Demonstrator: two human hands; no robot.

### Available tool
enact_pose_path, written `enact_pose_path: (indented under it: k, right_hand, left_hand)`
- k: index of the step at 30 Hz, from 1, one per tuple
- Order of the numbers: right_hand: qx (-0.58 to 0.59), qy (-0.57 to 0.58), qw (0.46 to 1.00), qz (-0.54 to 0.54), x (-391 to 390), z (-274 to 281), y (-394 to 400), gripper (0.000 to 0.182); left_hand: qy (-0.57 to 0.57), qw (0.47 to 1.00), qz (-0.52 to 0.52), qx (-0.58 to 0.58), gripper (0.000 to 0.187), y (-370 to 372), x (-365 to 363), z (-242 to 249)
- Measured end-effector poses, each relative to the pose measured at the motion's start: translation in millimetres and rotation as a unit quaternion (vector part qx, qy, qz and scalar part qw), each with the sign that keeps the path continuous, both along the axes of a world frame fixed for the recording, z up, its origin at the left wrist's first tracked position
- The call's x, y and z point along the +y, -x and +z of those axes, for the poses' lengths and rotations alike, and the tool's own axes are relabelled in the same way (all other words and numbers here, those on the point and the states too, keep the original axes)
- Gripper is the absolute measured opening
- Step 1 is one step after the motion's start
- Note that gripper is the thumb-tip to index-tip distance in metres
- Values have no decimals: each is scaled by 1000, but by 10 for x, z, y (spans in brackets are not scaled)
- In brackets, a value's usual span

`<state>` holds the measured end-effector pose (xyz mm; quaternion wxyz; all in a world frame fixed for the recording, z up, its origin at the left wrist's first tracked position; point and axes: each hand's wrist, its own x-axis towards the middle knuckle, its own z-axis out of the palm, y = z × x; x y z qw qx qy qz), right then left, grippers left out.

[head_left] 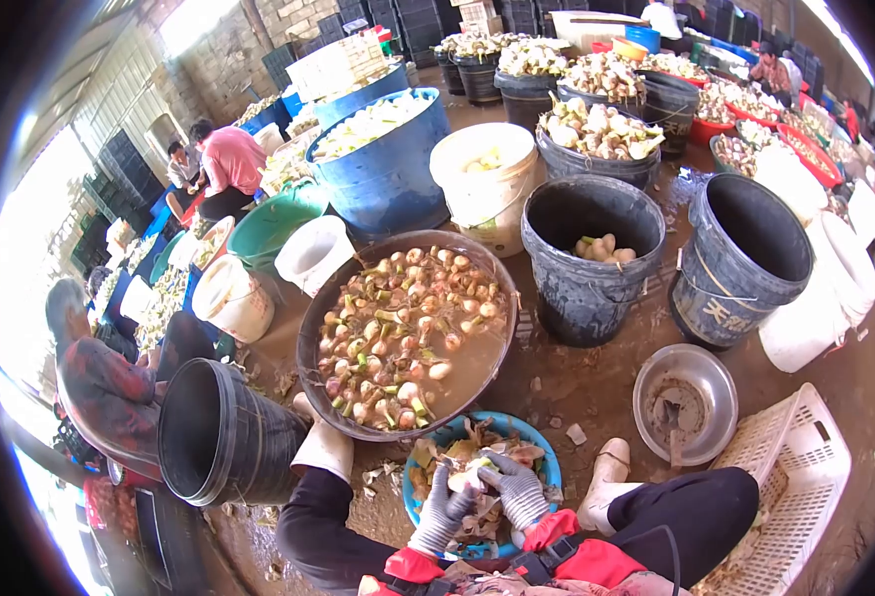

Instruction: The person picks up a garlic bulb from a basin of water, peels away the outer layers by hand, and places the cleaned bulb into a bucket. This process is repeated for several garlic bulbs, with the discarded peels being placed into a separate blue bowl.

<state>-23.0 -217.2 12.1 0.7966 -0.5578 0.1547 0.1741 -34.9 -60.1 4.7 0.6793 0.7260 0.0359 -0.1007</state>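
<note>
Head view showed the gloved left hand and right hand together grasping a pale bulb over the blue basin of peelings.

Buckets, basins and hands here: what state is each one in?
Left hand: gloved, gripping a pale bulb.
Right hand: gloved, on the same bulb.
Blue bowl: full of peelings.
Wide basin: murky water, floating bulbs.
Middle black bucket: upright, few bulbs inside.
Right black bucket: upright, looks empty.
Near black bucket: tipped sideways.
Metal bowl: muddy.
</note>
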Motion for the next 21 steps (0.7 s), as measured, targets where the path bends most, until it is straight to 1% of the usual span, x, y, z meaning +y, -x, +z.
enact_pose_path:
  k: [1, 2, 3, 4, 5, 6, 7, 8, 9, 10, 11, 12, 13, 14, 15, 16, 18, 19, 20, 21]
  right_hand:
    - [-54, 62, 997, -8, 18, -26, -31, 43]
    - [-54, 62, 997, -8, 28, -40, -20, 43]
    - [-21, 18, 999, -25, 41, -51, 3, 42]
    - [12, -26, 999, -42, 42, 0, 4, 41]
    - [12, -26, 999, -40, 40, -44, 0, 41]
    - [-3, -45, 998, -45, 47, -121, 0, 41]
    - [-18, -65, 996, -50, 61, -151, -5, 40]
    - [-18, -66, 996, -50, 57, -88, 0, 40]
    - [-19, -56, 998, -29, 33, 56, 11, 38]
    - [-21, -44, 999, -8, 18, 132, 7, 36]
    - [5, -63, 997, -42, 31, 110, 2, 32]
    - [6, -63, 997, -41, 36, 58, -5, 32]
    - [7, -77, 994, -72, 42, -7, -27, 28]
    - [8, -90, 990, -104, 47, -71, -49, 25]
    - [-3, -59, 994, -94, 51, -132, -54, 23]
    - [-1, -61, 994, -93, 67, -107, -50, 23]
    - [-63, 29, 998, -6, 117, 30, -32, 24]
    - [-98, 57, 993, 28, 179, -78, -10, 26]
    - [-99, 57, 993, 32, 194, -35, -14, 26]
    - [-178, 113, 977, 28, 192, 7, -19, 28]
  left_hand:
    - [-85, 986, -35, -142, 78, -22, 15, -15]
    - [-86, 985, -34, -143, 78, -28, 18, -24]
    - [-103, 986, -21, -127, 81, -35, 15, -37]
    - [-119, 987, -7, -111, 84, -59, -33, 78]
    - [-24, 1000, 7, -5, 76, -73, -83, 240]
    - [-24, 1000, 8, -6, 76, -105, -25, 123]
    - [294, 940, -25, 172, 67, -177, 93, -105]
    - [572, 751, -53, 327, 60, -251, 198, -298]
    - [505, 766, 9, 398, 56, -305, 258, -399]
    - [506, 766, 9, 397, 56, -319, 204, -365]
    - [407, 826, 76, 382, 56, -325, 118, -341]
    - [301, 870, 143, 362, 56, -294, 74, -300]
    - [205, 914, 112, 332, 62, -231, 148, -188]
    - [204, 914, 112, 332, 62, -188, 113, -111]
    - [220, 926, 132, 277, 60, -155, 43, -47]
    - [205, 943, 132, 226, 57, -110, -21, 55]
    - [171, 968, 136, 124, 55, -12, -148, 259]
    - [104, 982, 135, 87, 52, -51, -109, 165]
    - [36, 990, 130, 50, 50, -123, -82, 107]
    - [55, 988, 132, 66, 46, -158, -20, 71]
